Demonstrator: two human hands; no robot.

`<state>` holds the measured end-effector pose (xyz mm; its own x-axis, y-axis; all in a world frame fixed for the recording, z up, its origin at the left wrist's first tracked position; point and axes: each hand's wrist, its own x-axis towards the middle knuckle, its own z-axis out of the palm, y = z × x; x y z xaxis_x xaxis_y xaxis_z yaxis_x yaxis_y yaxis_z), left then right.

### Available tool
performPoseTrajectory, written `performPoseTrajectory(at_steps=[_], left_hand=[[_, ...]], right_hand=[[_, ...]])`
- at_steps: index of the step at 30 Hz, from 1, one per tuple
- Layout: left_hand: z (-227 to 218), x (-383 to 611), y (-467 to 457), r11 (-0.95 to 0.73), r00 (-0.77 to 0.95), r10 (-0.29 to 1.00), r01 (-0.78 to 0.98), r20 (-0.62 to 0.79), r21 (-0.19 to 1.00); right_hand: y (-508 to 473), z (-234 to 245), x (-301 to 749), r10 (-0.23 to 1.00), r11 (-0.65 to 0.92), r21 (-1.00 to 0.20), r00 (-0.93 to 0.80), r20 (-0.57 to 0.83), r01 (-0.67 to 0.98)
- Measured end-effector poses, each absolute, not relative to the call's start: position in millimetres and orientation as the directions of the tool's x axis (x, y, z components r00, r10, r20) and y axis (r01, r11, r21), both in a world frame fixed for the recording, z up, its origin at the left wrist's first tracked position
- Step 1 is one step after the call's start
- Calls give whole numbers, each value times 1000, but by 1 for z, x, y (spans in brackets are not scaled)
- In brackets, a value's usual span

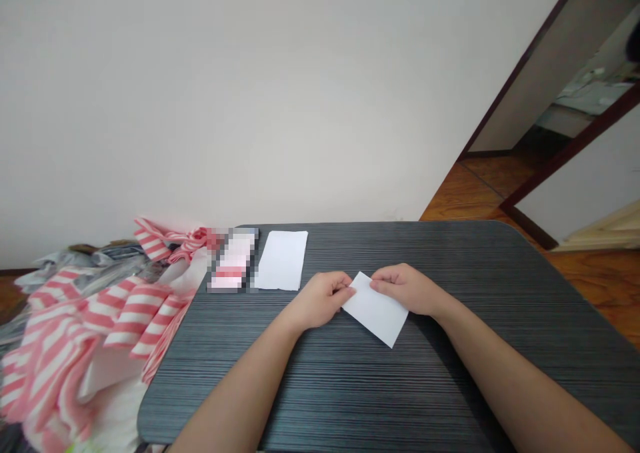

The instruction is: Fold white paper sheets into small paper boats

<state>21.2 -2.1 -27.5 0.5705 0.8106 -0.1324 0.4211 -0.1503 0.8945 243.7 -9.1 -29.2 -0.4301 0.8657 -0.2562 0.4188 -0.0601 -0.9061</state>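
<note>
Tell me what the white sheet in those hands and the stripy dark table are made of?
The white sheet looks like matte paper or thin card: crisp edges, no shine. The dark tabletop looks like laminate printed with grey wood grain: fine even lines and a soft sheen, though the look can't prove it.

Plain off-white wall (250, 93), dark wooden door frame (523, 63), reddish-brown wooden floor (475, 193), dark grey wood-grain tabletop (400, 400)

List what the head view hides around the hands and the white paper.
Head view: part of the white paper sheet, covered by the left hand and right hand.
Head view: the pixelated object, too blurred to name.
Head view: pink-striped cloth, cut off by the bottom edge.
</note>
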Motion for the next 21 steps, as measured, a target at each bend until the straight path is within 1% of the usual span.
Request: performPoseTrajectory(at_steps=[11, 16, 19, 21], left_hand=[[-33, 19, 0, -63, 560, 816, 331, -143, 941], [-33, 18, 1, 9, 533, 832, 263, -153, 965], [-34, 19, 2, 23, 527, 838, 228, -143, 973], [-36, 19, 3, 29, 511, 849, 213, -136, 977]], right_hand=[[-9, -32, 249, 870, -13, -903, -440, -222, 429], [-9, -32, 251, 864, 11, -908, -461, -202, 419], [-9, -32, 252, 866, 20, -903, -459, -199, 428], [-9, -33, 253, 855, 9, -914, -477, -203, 405]])
